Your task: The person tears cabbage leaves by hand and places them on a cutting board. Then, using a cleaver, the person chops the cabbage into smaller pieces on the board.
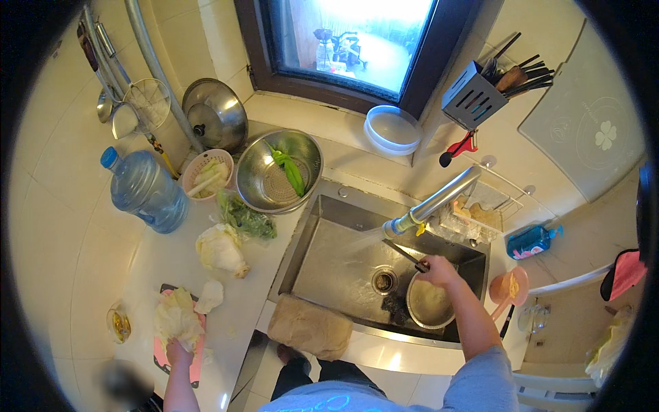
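Note:
On the left counter, my left hand (180, 353) touches a heap of pale cabbage leaves (177, 316) lying over a pink cutting board (198, 355); its fingers are partly hidden by the leaves. My right hand (436, 271) grips the dark handle of a knife (404, 252) over the sink (329, 268), with the blade near the running faucet (432, 201). Beneath my right hand a round metal bowl (431, 304) stands in the sink, beside the drain (384, 280). A partly peeled cabbage (221, 250) and a loose leaf (209, 297) lie beyond the board.
A steel basin (280, 139) holds green peppers or a similar vegetable. Bagged greens (247, 216), a pink colander (206, 154) and a large water bottle (149, 190) stand nearby. A brown cloth (309, 327) drapes the sink's front edge. A blue soap bottle (530, 242) sits right.

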{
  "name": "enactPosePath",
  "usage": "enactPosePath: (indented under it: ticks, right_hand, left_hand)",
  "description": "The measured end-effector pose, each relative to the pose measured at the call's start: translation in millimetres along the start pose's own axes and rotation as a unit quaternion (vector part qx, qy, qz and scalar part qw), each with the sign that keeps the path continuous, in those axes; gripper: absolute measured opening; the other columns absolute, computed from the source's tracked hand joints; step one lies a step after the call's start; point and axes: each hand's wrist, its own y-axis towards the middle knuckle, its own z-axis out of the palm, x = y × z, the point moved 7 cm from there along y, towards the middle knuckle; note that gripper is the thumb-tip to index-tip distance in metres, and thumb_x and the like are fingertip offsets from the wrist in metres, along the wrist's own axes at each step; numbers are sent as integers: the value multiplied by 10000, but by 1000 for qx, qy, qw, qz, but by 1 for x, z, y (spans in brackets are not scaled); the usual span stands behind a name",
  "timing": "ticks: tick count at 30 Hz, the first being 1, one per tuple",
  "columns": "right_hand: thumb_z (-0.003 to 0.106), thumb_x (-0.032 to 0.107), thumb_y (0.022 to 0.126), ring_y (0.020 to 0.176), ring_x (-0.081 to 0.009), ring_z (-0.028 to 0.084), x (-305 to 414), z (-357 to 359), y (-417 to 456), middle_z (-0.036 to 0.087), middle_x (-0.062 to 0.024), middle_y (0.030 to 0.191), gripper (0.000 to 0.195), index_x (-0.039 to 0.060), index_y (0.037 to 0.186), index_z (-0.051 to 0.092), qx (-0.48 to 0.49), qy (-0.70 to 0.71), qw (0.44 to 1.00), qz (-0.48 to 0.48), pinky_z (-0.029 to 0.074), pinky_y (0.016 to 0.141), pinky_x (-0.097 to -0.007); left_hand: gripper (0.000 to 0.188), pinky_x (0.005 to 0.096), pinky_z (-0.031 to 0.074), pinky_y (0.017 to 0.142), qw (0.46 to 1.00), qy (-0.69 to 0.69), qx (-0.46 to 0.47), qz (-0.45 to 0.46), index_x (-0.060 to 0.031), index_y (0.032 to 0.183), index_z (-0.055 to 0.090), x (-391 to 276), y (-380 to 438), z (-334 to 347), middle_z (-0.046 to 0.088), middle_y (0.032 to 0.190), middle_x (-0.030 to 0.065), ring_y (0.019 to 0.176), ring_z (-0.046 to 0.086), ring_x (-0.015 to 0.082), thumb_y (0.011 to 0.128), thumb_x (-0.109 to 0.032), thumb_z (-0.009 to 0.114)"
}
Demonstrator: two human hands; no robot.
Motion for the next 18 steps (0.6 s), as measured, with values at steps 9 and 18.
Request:
enactPosePath:
  ticks: [9,18]
  right_hand:
    - [652,525,729,918,-322,623,11,-52,40,654,-141,967,492,118,1005,656,109,-198,974,-1,494,787,-432]
    - [706,540,647,830,-285,650,-72,-150,-5,677,-106,840,459,123,837,707,-3,-322,942,96,504,719,-418]
  left_hand:
    - [911,367,409,1007,995,-65,45,-54,24,1363,295,1,-14,-15,311,1404,251,1253,390,338,633,-227,779]
    - [838,396,464,926,997,-19,-66,-19,6,1267,376,-1,-5,1,520,1196,243,1119,520,357,596,-225,820]
